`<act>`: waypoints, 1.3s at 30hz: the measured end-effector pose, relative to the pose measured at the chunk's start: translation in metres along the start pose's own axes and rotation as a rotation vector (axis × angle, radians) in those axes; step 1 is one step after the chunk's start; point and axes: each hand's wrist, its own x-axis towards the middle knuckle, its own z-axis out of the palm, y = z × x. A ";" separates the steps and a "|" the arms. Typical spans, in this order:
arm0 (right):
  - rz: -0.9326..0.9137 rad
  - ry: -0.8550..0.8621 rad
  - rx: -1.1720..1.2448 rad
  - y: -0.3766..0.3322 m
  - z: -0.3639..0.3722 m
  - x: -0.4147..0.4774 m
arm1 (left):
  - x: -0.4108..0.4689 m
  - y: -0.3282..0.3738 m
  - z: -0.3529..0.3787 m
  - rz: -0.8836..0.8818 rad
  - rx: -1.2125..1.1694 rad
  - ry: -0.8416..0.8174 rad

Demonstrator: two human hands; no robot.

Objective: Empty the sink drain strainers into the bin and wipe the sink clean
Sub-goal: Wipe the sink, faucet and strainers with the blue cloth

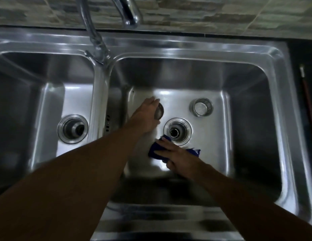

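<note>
Head-worn camera, looking steeply down into a double sink.
It hung close above the sink's front rim, centred over the right basin and facing the tiled wall; its wide lens curved the outer edges.

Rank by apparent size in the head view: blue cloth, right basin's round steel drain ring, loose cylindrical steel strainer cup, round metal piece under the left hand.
1. Blue cloth, partly under the right hand
2. Round steel drain ring
3. Cylindrical steel strainer cup, only slightly smaller
4. Round metal piece, partly under the left hand: unsure
</note>
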 end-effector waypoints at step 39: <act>0.442 0.013 0.404 -0.101 -0.075 -0.071 | -0.205 0.063 -0.016 0.143 0.025 -0.225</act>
